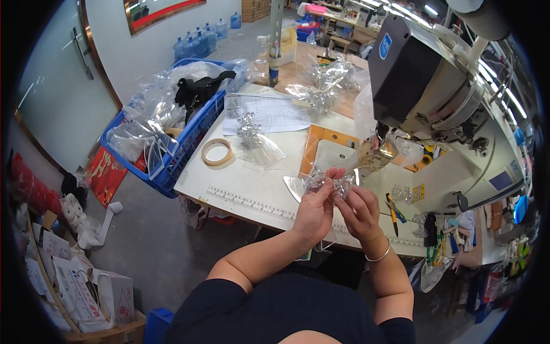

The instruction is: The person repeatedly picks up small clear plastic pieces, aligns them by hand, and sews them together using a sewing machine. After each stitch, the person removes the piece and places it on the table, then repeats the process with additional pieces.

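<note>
My left hand (314, 211) and my right hand (360, 211) are raised side by side over the near edge of the white worktop (252, 183), and between them I hold a small crumpled piece of clear plastic (327, 183). The grip of each hand is narrow, fingertips pinched on that plastic, the left thumb up at its top edge and the right fingers curled over its right end; a silver bangle (379, 256) sits on my right wrist. The plastic hangs in the air just in front of the sewing machine (424, 74), close to the foot area, where another clear sheet (395, 150) lies under the machine head. A printed ruler strip (246, 202) runs along the worktop edge just below my hands. Farther left on the worktop lie a roll of tape (217, 152), a clear bag with small shiny parts (255, 140) and a sheet of paper (269, 113). Beside the worktop on the left stands a blue crate (189, 146) stuffed with clear plastic bags. Yellow-handled snips (393, 212) lie to the right of my right hand.
</note>
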`<state>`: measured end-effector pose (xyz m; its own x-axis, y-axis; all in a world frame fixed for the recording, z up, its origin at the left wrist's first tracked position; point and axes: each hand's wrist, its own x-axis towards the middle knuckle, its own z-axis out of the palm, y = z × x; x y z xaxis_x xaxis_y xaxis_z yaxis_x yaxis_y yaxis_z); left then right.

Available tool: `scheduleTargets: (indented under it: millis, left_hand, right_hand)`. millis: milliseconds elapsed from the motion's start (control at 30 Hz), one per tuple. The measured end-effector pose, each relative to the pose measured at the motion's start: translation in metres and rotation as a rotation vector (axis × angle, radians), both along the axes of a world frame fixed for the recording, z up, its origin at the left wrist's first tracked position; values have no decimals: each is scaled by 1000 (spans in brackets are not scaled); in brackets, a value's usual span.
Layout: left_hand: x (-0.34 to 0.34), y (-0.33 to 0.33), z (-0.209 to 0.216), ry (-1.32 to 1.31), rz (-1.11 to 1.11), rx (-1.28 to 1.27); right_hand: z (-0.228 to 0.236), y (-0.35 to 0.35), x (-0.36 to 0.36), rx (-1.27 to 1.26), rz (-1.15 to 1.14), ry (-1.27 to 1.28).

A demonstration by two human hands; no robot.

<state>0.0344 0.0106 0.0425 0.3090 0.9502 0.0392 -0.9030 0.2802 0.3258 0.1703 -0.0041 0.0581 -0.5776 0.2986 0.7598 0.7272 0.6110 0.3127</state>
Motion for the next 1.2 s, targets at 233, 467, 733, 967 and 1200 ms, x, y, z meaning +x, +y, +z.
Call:
scheduleTargets:
  millis: [233, 467, 733, 967, 1200]
  left_hand:
    - [0, 2, -14, 73, -20, -53]
    - [-2, 25, -31, 279, -60, 376]
    - [18, 35, -25, 485, -169, 243]
    - [34, 31, -12, 489, -47, 258]
    - [47, 34, -9, 427, 1, 231]
  right_hand:
    - [5, 3, 0, -228, 44, 40]
    - [35, -3, 8, -1343, 138, 1261]
    - [21, 3, 43, -1487, 251, 1551]
    - [31, 3, 54, -1460, 369, 1623]
    - [39, 11, 56, -1263, 190, 1602]
